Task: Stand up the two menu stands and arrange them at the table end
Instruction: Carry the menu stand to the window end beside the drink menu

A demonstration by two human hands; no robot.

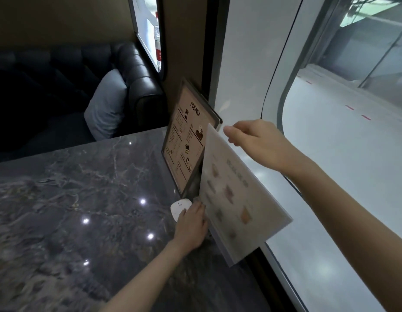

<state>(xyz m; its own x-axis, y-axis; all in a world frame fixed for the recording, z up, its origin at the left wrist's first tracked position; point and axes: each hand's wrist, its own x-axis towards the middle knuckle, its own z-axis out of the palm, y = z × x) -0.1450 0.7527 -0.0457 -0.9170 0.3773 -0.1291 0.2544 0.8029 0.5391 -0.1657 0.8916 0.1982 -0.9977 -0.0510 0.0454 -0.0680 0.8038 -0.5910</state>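
A person works at the window end of a dark marbled table (83, 188), where two menu stands are in view. The darker menu stand (184, 140), headed "MENU" and printed with lists and small pictures of drinks and cakes, stands upright at the far corner of the table, leaning back against the wall beside the window. The paler menu stand (236, 194), blurred and tilted, sits just in front of it along the table's window edge, its upper corner overlapping the dark one's lower right side. The right hand (256, 140) reaches in from the right at the pale stand's top corner, thumb and forefinger close together near the edge; whether the fingers (229, 131) actually pinch the sheet cannot be told. The left hand (191, 226) rests low at the pale stand's near left edge, fingers curled against its base, though the grip itself is hidden by the hand. A small white rounded device (179, 207) lies on the table touching the left hand's fingertips. Across the table a dark leather bench seat (137, 70) carries a grey cushion (107, 109), and a water bottle (157, 41) stands on the window ledge above it.
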